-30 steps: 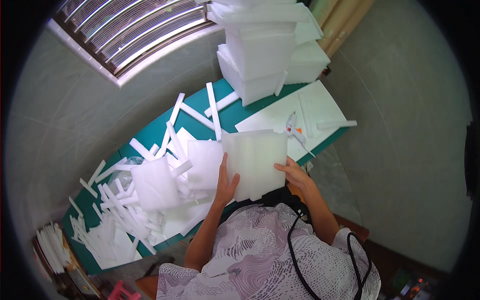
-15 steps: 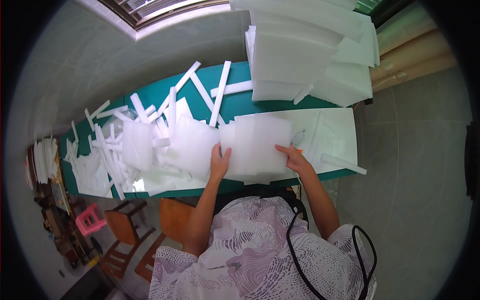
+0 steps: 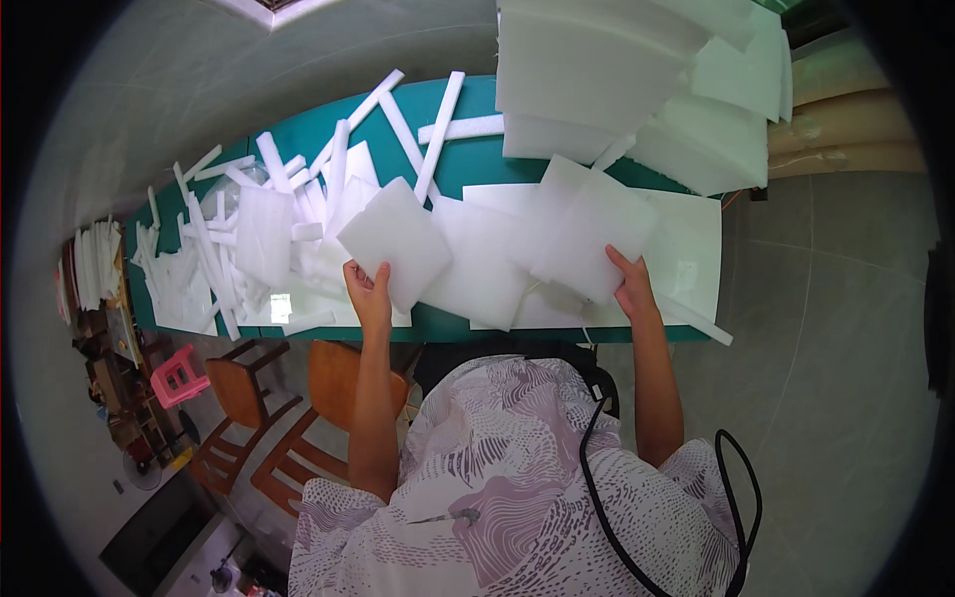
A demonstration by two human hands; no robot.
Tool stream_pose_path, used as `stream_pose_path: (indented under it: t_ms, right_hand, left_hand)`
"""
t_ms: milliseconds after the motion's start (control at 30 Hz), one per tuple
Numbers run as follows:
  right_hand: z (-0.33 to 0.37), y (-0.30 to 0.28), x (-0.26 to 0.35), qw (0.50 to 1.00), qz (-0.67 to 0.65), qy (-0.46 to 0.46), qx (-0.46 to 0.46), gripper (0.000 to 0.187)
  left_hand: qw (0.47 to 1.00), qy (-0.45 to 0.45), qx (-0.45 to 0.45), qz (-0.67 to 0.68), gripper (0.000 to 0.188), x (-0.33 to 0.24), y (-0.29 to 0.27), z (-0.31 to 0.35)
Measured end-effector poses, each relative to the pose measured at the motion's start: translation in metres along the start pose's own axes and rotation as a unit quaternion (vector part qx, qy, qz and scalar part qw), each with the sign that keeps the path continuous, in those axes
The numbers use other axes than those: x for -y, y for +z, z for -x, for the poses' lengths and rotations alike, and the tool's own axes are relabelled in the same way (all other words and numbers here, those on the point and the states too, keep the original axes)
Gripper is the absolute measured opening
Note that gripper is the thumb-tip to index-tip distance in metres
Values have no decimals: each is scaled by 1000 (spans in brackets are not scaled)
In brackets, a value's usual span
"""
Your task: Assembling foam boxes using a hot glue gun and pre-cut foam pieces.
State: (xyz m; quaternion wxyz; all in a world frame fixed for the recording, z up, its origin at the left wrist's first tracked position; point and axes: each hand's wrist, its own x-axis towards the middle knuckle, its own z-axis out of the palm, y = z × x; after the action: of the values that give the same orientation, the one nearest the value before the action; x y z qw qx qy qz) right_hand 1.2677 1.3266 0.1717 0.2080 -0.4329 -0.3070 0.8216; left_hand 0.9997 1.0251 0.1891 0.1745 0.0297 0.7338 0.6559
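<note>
Foam sheets, white: tall stack (image 3: 607, 70) at far right of green worktop (image 3: 468, 109); offcut strips (image 3: 214, 224) litter its left. Step judged: separating two sheets. Right hand (image 3: 633, 291) clamped on sheet (image 3: 597, 234), lying over others at worktop's near edge. Left hand (image 3: 370, 297) grips smaller square sheet (image 3: 396, 241), raised & tilted. Next move needs a free spot w/o disturbing the strips.

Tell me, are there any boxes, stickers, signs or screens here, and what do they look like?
None that I can make out.
Left hand: holds a square white foam sheet.
Right hand: holds another white foam sheet.
Green table: covered in white foam strips and stacked white foam blocks.
</note>
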Motion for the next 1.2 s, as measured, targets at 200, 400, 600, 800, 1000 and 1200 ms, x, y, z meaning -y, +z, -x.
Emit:
stream_pose_path:
  t_ms: [200,400,600,800,1000,1200]
  right_hand:
    - [0,7,-8,998,57,-14,-12,56]
    - [7,23,4,988,148,-44,3,50]
    - [-6,52,0,974,198,-72,78,41]
    - [-17,82,-24,960,253,-66,97,39]
    - [-13,93,-34,933,324,-121,98,54]
    - [-12,87,-41,944,300,-118,64,59]
  left_hand:
    - [999,47,-7,24,36,-13,13,15]
    - [995,66,-4,-77,35,-11,5,19]
    - [996,84,-20,-36,36,-15,15,22]
    - [998,56,12,-21,35,5,4,27]
    - [998,50,13,-20,30,12,2,35]
    - [998,51,11,-42,29,19,4,36]
